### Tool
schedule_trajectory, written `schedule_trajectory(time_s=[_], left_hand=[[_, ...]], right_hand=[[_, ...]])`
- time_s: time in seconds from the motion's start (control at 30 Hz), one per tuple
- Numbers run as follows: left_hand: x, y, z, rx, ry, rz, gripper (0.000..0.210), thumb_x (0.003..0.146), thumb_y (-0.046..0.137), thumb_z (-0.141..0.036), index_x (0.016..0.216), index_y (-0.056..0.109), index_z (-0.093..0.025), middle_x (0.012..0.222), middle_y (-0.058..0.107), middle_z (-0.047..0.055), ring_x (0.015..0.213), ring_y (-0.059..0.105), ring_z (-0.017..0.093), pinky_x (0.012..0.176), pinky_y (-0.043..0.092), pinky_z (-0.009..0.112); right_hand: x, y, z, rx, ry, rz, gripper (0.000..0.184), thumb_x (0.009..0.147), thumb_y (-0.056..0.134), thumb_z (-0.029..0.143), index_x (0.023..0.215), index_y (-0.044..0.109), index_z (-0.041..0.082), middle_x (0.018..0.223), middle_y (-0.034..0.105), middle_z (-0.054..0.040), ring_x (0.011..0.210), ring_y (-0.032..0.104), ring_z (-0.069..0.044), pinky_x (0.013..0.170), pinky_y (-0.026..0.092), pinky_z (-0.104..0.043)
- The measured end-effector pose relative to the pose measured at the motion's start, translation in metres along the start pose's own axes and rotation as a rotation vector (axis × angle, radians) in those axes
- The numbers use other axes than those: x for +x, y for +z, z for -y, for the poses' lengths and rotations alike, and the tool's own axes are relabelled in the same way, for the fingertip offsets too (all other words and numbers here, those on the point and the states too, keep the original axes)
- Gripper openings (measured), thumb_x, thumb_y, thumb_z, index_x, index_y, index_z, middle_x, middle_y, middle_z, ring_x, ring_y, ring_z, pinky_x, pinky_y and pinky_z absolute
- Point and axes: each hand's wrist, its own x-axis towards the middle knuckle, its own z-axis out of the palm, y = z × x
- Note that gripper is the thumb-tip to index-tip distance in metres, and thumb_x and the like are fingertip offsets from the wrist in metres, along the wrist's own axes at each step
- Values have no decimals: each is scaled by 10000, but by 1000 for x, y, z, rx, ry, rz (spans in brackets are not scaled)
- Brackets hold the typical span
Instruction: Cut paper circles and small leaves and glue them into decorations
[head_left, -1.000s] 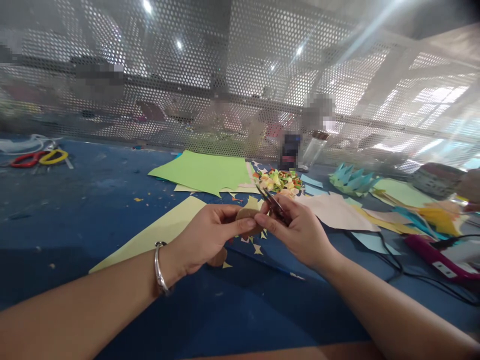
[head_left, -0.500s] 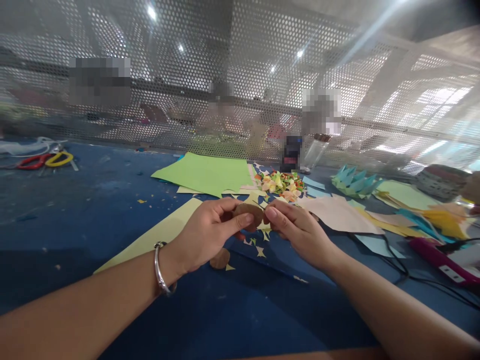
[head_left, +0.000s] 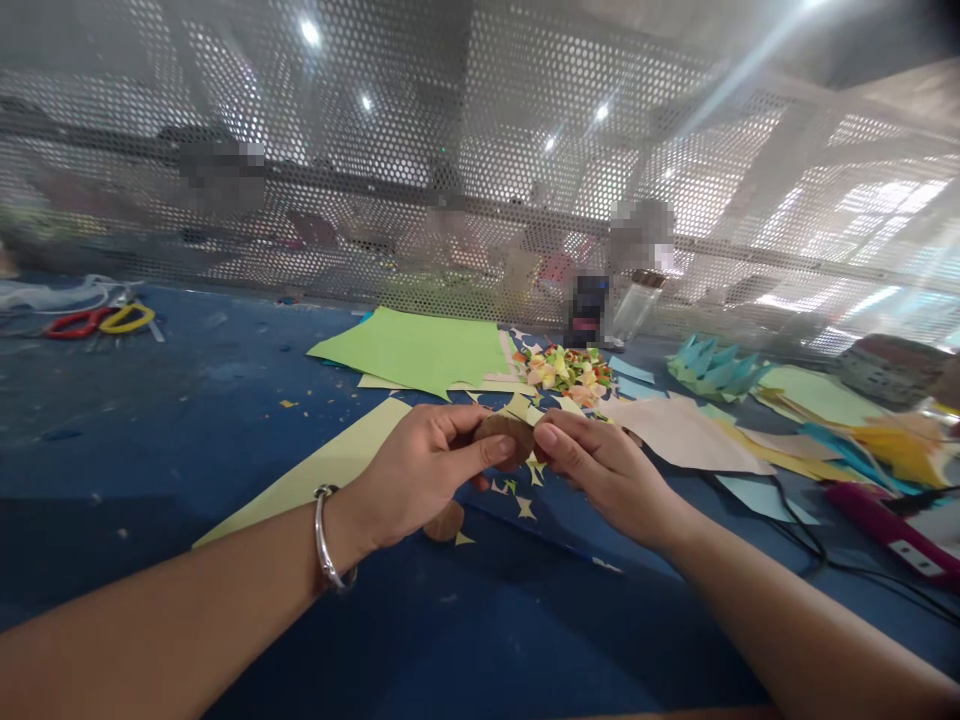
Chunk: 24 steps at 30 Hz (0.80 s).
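Note:
Between the thumb and fingers of my left hand (head_left: pixel 424 465) is a round, flat brown disc (head_left: pixel 510 440), held above the table. My right hand (head_left: pixel 600 460) is closed in a pinch with its fingertips at the disc's right edge; whatever lies inside that pinch is hidden. Another brown disc (head_left: pixel 444 522) lies on the blue table just below my left hand, beside a small pale paper triangle (head_left: pixel 464 539). Star-shaped paper offcuts (head_left: pixel 526 507) are scattered under my hands.
Green paper (head_left: pixel 416 345) and a pale yellow sheet (head_left: pixel 300 475) lie ahead and left. Beyond my right hand sit a heap of small paper flowers (head_left: pixel 566 372) and pink paper (head_left: pixel 682 430). Scissors (head_left: pixel 127 318) are far left, a magenta power strip (head_left: pixel 892 530) right. A perforated screen (head_left: pixel 337 220) stands behind.
My right fingertips have come up against the disc's right edge, where a small gap showed before. My left hand keeps its hold on the disc. The view has shifted slightly.

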Motion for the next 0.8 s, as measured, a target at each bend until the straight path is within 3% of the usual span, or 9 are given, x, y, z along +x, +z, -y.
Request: schedule_trajectory(time_s=[0.8], left_hand=[[-2, -2, -3, 21, -16, 22, 210, 922, 665, -346, 933, 742, -151, 890, 737, 53, 789, 610, 124, 647, 468, 217]], right_hand=[[-1, -3, 4, -30, -47, -2, 476, 1041, 408, 544, 715, 450, 199, 657, 384, 40, 582, 347, -103, 547, 296, -257]])
